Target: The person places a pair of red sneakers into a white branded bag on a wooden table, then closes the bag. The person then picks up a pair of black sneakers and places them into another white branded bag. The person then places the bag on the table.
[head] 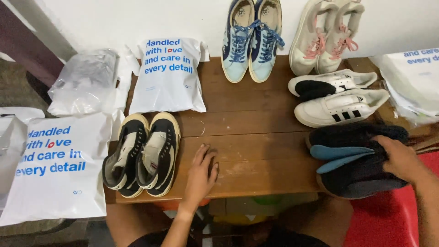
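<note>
Two dark shoes (359, 160) with blue insoles lie at the tabletop's (256, 137) four o'clock edge. The right hand (400, 158) rests on them, fingers seemingly curled around one. The left hand (201, 176) lies flat, fingers loose, beside black-and-cream sneakers (141, 153) at eight o'clock.

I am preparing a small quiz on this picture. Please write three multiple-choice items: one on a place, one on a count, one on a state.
1. Where does the left hand rest?
A. on the wooden table
B. on a bag
C. on a shoe

2. How many shoe pairs are there, counting the dark pair with blue insoles?
A. three
B. five
C. seven

3. What does the right hand do?
A. hangs free
B. lies on the dark pair
C. ties laces

Answers: 1 A, fingers lie on bare wood; 2 B, five pairs show; 3 B, fingers lie on the dark shoes.
</note>
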